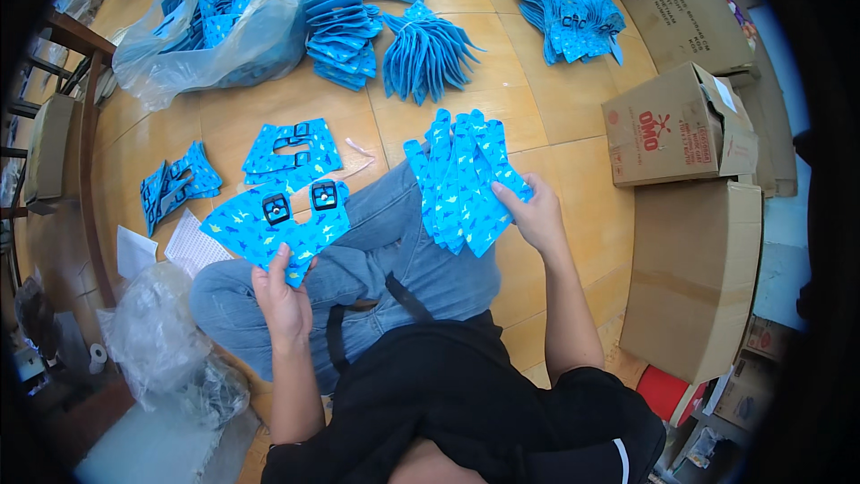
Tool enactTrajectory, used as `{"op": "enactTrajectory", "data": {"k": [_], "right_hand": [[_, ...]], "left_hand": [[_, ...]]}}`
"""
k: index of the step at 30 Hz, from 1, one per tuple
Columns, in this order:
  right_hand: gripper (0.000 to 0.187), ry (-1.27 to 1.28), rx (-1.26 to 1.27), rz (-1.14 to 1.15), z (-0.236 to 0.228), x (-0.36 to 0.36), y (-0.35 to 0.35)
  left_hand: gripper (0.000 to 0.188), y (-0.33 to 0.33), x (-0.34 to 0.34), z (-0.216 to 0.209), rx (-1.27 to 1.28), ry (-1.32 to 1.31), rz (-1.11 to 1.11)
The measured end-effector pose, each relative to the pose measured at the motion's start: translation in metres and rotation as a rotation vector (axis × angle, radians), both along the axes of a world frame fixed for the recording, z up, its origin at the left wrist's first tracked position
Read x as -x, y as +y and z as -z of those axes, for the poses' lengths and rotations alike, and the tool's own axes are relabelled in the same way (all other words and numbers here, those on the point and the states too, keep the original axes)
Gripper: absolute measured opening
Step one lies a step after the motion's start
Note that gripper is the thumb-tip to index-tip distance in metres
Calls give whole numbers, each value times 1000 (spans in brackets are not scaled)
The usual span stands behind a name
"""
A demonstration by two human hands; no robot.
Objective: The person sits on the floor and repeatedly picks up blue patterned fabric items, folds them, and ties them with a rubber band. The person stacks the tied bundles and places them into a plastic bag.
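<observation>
Mid-sort, I judge: my left hand (285, 298) grips the buckled blue piece (276, 220) at center-left, right hand (535, 212) pinches the blue stack (461, 181) at center; next calls for pairing them.

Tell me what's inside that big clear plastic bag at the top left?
The plastic bag holds a heap of blue patterned fabric pieces, like the stacks beside it on the floor. The crinkled plastic and the top pieces hide how many lie underneath.
</observation>
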State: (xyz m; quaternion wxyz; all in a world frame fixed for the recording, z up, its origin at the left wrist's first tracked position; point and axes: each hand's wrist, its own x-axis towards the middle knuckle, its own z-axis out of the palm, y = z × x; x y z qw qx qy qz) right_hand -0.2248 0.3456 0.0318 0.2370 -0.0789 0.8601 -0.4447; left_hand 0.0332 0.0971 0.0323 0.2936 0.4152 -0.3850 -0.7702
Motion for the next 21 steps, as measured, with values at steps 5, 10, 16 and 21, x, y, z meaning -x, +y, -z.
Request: {"op": "enactTrajectory", "data": {"k": [5, 10, 16, 21], "right_hand": [[30, -121, 161, 22, 3, 2, 6], [28, -225, 297, 156, -4, 12, 11], [25, -224, 416, 276, -9, 21, 26], [23, -114, 539, 346, -18, 37, 41]], "left_hand": [[23, 2, 6, -1, -12, 30, -32], [24, 0, 11, 1, -23, 30, -40], [25, -1, 11, 6, -97, 69, -32], [26, 0, 12, 9, -63, 72, 6]]}}
